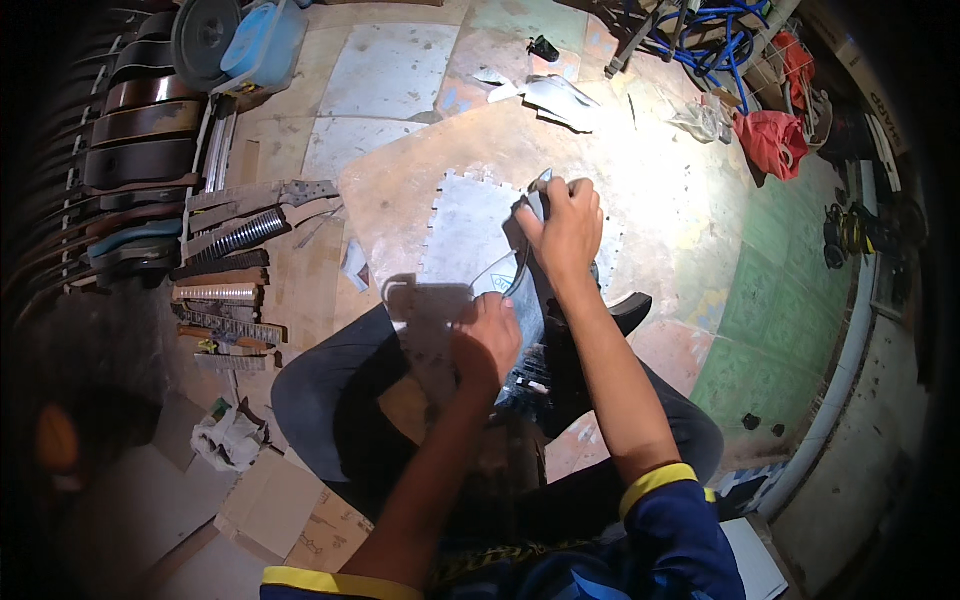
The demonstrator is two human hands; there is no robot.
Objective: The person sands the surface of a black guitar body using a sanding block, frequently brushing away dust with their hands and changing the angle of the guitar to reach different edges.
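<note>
Between my legs stands a long dark piece [562, 365] with a curved end sticking out to the right. My right hand [568, 235] is closed around its far, upper end, where a pale, shiny tip shows past the fingers. My left hand [488, 338] lies nearer to me, its fingers bent over the edge of a pale, smooth piece [497, 280] with a printed mark and a dark curved rim. What the left palm covers is hidden. Beneath both hands is a grey foam mat [460, 235] with a jigsaw edge, on a brown board [385, 180].
Left of me lie saws, rasps and files [235, 240] in a row, beside a rack of several guitars [145, 140]. A blue plastic tub [265, 50] stands far left. White scraps [558, 102], blue cable [735, 45] and a red cloth [770, 145] lie ahead. Cardboard [275, 505] lies near left.
</note>
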